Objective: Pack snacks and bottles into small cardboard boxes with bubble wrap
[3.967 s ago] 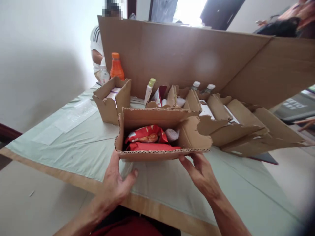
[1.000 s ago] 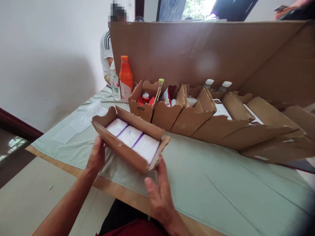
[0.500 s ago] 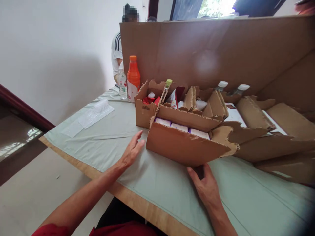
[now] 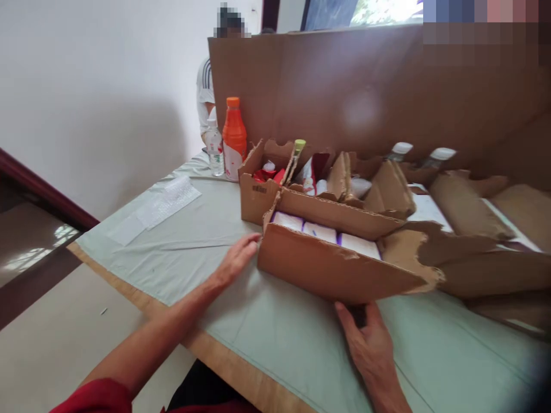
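Note:
A long brown cardboard box [image 4: 340, 267] stands in front of me, its right end angled up off the cloth. Inside it sits a row of white packs with purple edges [image 4: 319, 232]. My left hand [image 4: 236, 261] presses its fingers against the box's left end; the fingertips are partly hidden by the corner. Below the front lower edge, my right hand [image 4: 372, 347] has thumb and fingers spread around the underside, with the fingertips out of sight. Behind the box, a divided cardboard tray [image 4: 258, 201] holds red packets, a bottle with a yellow-green cap [image 4: 300, 145] and other packs.
A tall cardboard panel [image 4: 310, 86] closes off the back. An orange bottle [image 4: 235, 135] and a clear bottle [image 4: 214, 149] stand at the back left, near bubble wrap [image 4: 172, 198]. More cardboard bins [image 4: 473, 246] fill the right. A person [image 4: 205, 92] is behind the panel.
My left hand has moved right and forward and now touches the box's left end. The box and my right hand appear slightly lower and further right as the view shifts.

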Motion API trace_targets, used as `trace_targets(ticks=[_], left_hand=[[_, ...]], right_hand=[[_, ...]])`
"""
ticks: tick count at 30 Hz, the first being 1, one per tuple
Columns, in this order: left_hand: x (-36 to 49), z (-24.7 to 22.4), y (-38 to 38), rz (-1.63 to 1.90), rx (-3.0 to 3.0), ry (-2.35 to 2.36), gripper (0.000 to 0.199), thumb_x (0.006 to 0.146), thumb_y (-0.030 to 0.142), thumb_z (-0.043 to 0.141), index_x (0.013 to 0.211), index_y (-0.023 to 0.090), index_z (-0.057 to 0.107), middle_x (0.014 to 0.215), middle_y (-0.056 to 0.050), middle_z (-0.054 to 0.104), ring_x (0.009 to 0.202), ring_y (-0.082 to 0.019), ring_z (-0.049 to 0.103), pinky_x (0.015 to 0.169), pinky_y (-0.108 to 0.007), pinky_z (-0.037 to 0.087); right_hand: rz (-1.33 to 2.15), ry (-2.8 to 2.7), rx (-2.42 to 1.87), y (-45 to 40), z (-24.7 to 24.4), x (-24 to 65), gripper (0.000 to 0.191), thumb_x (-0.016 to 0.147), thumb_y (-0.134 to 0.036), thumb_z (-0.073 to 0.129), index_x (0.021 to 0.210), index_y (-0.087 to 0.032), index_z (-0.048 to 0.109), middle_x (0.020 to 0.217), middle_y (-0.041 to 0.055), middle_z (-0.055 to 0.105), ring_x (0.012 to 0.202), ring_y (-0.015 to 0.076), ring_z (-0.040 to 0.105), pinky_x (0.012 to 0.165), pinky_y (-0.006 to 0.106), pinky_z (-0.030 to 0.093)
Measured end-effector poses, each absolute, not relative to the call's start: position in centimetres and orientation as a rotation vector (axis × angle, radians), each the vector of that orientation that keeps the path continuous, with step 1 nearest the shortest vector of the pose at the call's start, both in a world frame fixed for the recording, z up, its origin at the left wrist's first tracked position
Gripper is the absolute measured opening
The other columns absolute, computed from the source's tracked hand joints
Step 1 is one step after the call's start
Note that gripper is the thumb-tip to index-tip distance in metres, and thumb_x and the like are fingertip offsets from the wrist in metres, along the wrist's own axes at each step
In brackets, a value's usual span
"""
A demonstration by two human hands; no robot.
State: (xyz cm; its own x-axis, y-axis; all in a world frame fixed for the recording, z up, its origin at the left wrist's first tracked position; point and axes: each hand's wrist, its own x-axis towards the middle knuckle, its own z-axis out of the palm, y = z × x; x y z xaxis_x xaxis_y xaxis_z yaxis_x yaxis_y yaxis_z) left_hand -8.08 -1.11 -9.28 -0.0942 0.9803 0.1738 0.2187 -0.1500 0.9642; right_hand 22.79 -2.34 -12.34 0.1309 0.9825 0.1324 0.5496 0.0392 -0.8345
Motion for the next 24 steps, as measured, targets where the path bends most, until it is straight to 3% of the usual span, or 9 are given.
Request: trace_targets(ticks=[5,9,12,14,17,24], left_hand=[[-9.0,-9.2,-4.2,1.200,1.685,1.520,0.057,0.102,0.054,0.037,0.142,0.020,0.060,0.146,-0.010,0.064,0.132,-0.028,0.061,0.110,-0.040,0.050],[-18.0,-8.0,-2.5,1.181,1.628,2.011,0.047,0.093,0.040,0.059,0.135,0.020,0.063,0.148,-0.012,0.061,0.141,-0.032,0.050,0.123,-0.049,0.036],[-26.5,-6.4,-0.5,1.115,1.457,2.431,0.039,0.092,0.033,0.065,0.128,0.018,0.065,0.147,-0.015,0.058,0.144,-0.037,0.044,0.124,-0.059,0.029],[-31.0,-5.6,0.5,1.001,1.346,2.627,0.039,0.096,0.035,0.067,0.131,0.017,0.063,0.144,-0.015,0.058,0.136,-0.035,0.052,0.115,-0.060,0.040],[-34.8,-5.3,1.2,0.784,1.266,2.755,0.039,0.100,0.038,0.065,0.132,0.018,0.061,0.137,-0.010,0.062,0.119,-0.029,0.064,0.100,-0.051,0.055],[-34.6,-4.9,1.3,0.495,1.346,2.746,0.038,0.098,0.039,0.067,0.129,0.017,0.063,0.132,-0.010,0.064,0.114,-0.028,0.066,0.097,-0.049,0.057]], right_hand=[[0.661,-1.499,-1.665,-2.6,-12.6,22.5,0.071,0.074,-0.070,0.064,0.121,-0.016,0.066,0.109,0.0145,0.073,0.106,0.0382,0.068,0.092,0.049,0.054],[0.739,-1.476,-1.687,-2.3,-12.9,22.7,0.072,0.074,-0.068,0.065,0.125,-0.017,0.063,0.112,0.0145,0.074,0.110,0.0403,0.068,0.099,0.054,0.050],[0.748,-1.497,-1.767,-1.9,-13.0,23.4,0.069,0.074,-0.068,0.066,0.123,-0.020,0.064,0.109,0.0143,0.075,0.109,0.0427,0.068,0.098,0.058,0.050],[0.760,-1.512,-1.773,-1.9,-13.0,23.7,0.064,0.077,-0.067,0.067,0.122,-0.021,0.065,0.109,0.0143,0.075,0.109,0.0419,0.068,0.097,0.056,0.051],[0.770,-1.470,-1.691,-2.0,-13.1,23.6,0.060,0.079,-0.064,0.069,0.123,-0.022,0.065,0.112,0.0135,0.075,0.110,0.0389,0.069,0.097,0.052,0.053],[0.746,-1.422,-1.539,-2.2,-14.7,23.4,0.055,0.076,-0.061,0.073,0.111,-0.019,0.067,0.106,0.0137,0.075,0.099,0.0337,0.071,0.095,0.051,0.055]])
